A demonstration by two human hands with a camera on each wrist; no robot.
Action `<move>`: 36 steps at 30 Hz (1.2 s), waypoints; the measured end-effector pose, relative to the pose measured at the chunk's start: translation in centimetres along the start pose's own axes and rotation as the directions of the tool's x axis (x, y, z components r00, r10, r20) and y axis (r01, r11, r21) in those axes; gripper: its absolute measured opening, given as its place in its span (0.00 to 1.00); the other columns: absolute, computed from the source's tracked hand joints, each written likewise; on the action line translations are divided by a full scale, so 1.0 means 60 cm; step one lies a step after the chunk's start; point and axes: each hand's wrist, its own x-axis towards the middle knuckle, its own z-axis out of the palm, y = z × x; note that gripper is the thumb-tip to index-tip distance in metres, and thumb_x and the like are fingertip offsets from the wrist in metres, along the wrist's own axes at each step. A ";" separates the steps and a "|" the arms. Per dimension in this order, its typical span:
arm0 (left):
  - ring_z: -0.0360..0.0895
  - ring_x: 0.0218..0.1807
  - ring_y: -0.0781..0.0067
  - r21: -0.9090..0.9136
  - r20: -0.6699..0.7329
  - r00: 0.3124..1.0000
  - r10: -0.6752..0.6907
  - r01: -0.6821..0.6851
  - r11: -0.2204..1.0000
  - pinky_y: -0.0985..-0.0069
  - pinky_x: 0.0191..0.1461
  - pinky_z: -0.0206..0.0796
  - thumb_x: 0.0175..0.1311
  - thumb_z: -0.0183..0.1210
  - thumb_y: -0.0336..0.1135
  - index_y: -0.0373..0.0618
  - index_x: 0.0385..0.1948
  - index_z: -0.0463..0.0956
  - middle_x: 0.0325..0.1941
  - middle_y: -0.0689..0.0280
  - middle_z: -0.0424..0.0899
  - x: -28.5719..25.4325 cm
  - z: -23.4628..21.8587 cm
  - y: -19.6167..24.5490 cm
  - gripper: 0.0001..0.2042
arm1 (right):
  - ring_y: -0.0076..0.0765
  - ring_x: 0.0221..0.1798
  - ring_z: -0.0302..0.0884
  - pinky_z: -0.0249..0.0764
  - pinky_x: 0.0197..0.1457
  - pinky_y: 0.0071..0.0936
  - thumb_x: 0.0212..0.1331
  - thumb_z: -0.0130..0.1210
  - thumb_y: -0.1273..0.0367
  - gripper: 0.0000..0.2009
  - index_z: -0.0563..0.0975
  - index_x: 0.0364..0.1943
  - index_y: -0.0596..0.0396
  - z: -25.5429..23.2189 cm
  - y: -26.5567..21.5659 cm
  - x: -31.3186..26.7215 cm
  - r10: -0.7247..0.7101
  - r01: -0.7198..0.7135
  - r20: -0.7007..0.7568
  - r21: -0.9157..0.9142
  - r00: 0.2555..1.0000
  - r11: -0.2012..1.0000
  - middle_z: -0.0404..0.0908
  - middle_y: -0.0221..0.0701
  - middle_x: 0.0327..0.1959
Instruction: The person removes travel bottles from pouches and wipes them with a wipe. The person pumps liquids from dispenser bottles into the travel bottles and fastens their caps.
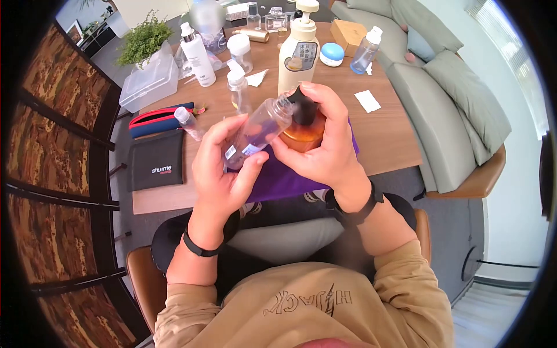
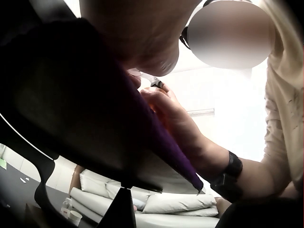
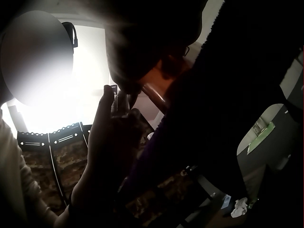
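In the centre of the head view, a clear bottle (image 1: pixel 255 138) was gripped in the left hand (image 1: pixel 216 174), its fingers partly curled round the body and its thumb laid against the near side. The bottle was tilted, its mouth directed to the upper right, close to the black top (image 1: pixel 304 109) of an amber bottle (image 1: pixel 303 138); whether the two touched could not be determined. The amber bottle was held by the right hand (image 1: pixel 326 142), with its fingers bent over the black top and its thumb placed low beside the amber body. Both bottles were positioned above the near part of the table (image 1: pixel 386 136), where a purple cloth (image 1: pixel 284 178) was spread. A cream pump bottle (image 1: pixel 289 78) was seen upright just beyond, at upper centre.
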 end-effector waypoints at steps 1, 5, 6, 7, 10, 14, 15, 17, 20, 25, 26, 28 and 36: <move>0.90 0.65 0.61 0.024 0.001 1.000 0.001 -0.001 1.000 0.64 0.71 0.81 0.71 0.81 0.31 0.28 0.71 0.77 0.65 0.51 0.88 0.002 0.000 0.001 0.31 | 0.51 0.68 0.87 0.87 0.69 0.42 0.52 0.87 0.74 0.47 0.71 0.78 0.51 -0.001 -0.001 -0.001 -0.005 0.005 0.005 0.001 1.000 1.000 0.82 0.42 0.70; 0.90 0.65 0.57 0.115 -0.017 1.000 -0.003 0.005 0.993 0.63 0.71 0.82 0.70 0.79 0.29 0.31 0.70 0.79 0.65 0.50 0.90 0.009 -0.007 0.009 0.29 | 0.49 0.70 0.86 0.85 0.72 0.40 0.52 0.89 0.70 0.54 0.66 0.84 0.54 -0.009 -0.011 -0.001 0.018 -0.017 0.023 -0.048 1.000 0.999 0.80 0.43 0.75; 0.91 0.65 0.56 0.142 -0.011 1.000 0.019 -0.017 0.990 0.64 0.71 0.82 0.70 0.79 0.29 0.32 0.69 0.80 0.65 0.49 0.90 0.012 -0.011 0.009 0.28 | 0.47 0.71 0.86 0.85 0.73 0.39 0.52 0.90 0.69 0.57 0.64 0.86 0.55 -0.012 -0.012 0.001 0.020 -0.019 0.023 -0.048 1.000 0.999 0.79 0.44 0.77; 0.92 0.63 0.55 0.167 -0.004 0.999 0.043 -0.041 0.985 0.63 0.70 0.83 0.70 0.79 0.29 0.33 0.68 0.81 0.65 0.50 0.90 0.017 -0.016 0.010 0.27 | 0.46 0.71 0.86 0.85 0.73 0.40 0.50 0.92 0.68 0.62 0.59 0.88 0.57 -0.015 -0.014 0.001 0.041 -0.039 0.060 -0.036 0.997 0.999 0.77 0.45 0.79; 0.92 0.62 0.55 0.218 0.063 0.997 0.044 -0.057 0.974 0.62 0.67 0.84 0.69 0.79 0.29 0.33 0.67 0.82 0.63 0.51 0.91 0.031 -0.043 0.026 0.26 | 0.45 0.70 0.86 0.85 0.73 0.42 0.48 0.92 0.68 0.66 0.55 0.90 0.58 -0.019 -0.032 0.010 0.066 -0.066 0.058 -0.001 0.996 0.998 0.76 0.45 0.80; 0.92 0.60 0.54 0.282 0.065 0.997 0.042 -0.059 0.958 0.62 0.65 0.85 0.70 0.78 0.30 0.33 0.64 0.83 0.61 0.51 0.92 0.045 -0.087 0.025 0.24 | 0.54 0.82 0.77 0.76 0.84 0.50 0.45 0.94 0.65 0.70 0.53 0.90 0.59 -0.025 -0.038 0.011 0.029 -0.028 0.027 -0.051 0.999 0.998 0.74 0.54 0.80; 0.92 0.60 0.56 0.293 0.032 0.999 0.043 -0.051 0.955 0.63 0.67 0.84 0.71 0.78 0.30 0.34 0.65 0.83 0.60 0.51 0.92 0.046 -0.094 0.023 0.24 | 0.58 0.86 0.71 0.72 0.88 0.52 0.48 0.93 0.64 0.66 0.56 0.88 0.61 -0.024 -0.041 0.014 -0.006 0.005 -0.011 -0.034 1.000 0.999 0.74 0.57 0.79; 0.92 0.60 0.57 0.283 -0.035 0.997 0.071 -0.058 0.957 0.63 0.68 0.83 0.71 0.78 0.30 0.33 0.66 0.83 0.61 0.51 0.92 0.050 -0.105 0.018 0.24 | 0.58 0.85 0.73 0.73 0.87 0.52 0.50 0.91 0.64 0.62 0.58 0.86 0.61 -0.038 -0.049 0.015 -0.105 0.098 -0.054 -0.120 0.993 0.988 0.75 0.57 0.78; 0.91 0.61 0.62 0.216 -0.147 0.987 0.060 -0.027 0.976 0.66 0.69 0.81 0.75 0.74 0.29 0.32 0.69 0.82 0.61 0.51 0.92 0.046 -0.115 0.011 0.24 | 0.55 0.78 0.81 0.80 0.80 0.52 0.55 0.86 0.66 0.47 0.70 0.78 0.61 -0.037 -0.078 -0.011 -0.278 0.220 -0.183 -0.283 0.943 0.934 0.79 0.53 0.75; 0.88 0.63 0.68 0.006 -0.338 0.941 0.017 -0.016 1.000 0.69 0.67 0.81 0.86 0.65 0.31 0.31 0.74 0.78 0.65 0.54 0.90 0.042 -0.119 0.012 0.21 | 0.51 0.67 0.86 0.88 0.62 0.44 0.61 0.72 0.77 0.29 0.81 0.70 0.53 0.053 -0.158 0.008 -0.027 0.143 0.474 -0.209 0.880 0.967 0.81 0.42 0.74; 0.88 0.63 0.68 0.010 -0.353 0.936 0.010 -0.007 1.000 0.69 0.67 0.81 0.86 0.65 0.31 0.30 0.74 0.77 0.66 0.54 0.89 0.041 -0.125 0.010 0.22 | 0.50 0.67 0.86 0.88 0.62 0.43 0.62 0.70 0.79 0.30 0.81 0.71 0.52 0.075 -0.163 0.013 0.039 0.088 0.507 -0.225 0.861 0.970 0.80 0.42 0.74; 0.87 0.64 0.68 0.035 -0.346 0.938 0.035 -0.024 0.999 0.68 0.68 0.80 0.87 0.64 0.32 0.29 0.74 0.76 0.69 0.54 0.88 0.037 -0.130 0.005 0.22 | 0.48 0.65 0.86 0.89 0.61 0.44 0.63 0.66 0.78 0.30 0.81 0.72 0.49 0.098 -0.156 0.009 0.087 0.112 0.565 -0.308 0.820 0.945 0.80 0.42 0.75; 0.88 0.65 0.64 0.023 -0.293 0.954 0.057 -0.053 0.998 0.64 0.69 0.84 0.86 0.64 0.30 0.28 0.74 0.76 0.70 0.52 0.87 0.037 -0.144 0.009 0.22 | 0.52 0.62 0.85 0.87 0.60 0.46 0.61 0.65 0.80 0.24 0.85 0.64 0.50 0.117 -0.103 0.013 0.079 0.192 0.686 -0.309 0.724 0.932 0.83 0.39 0.71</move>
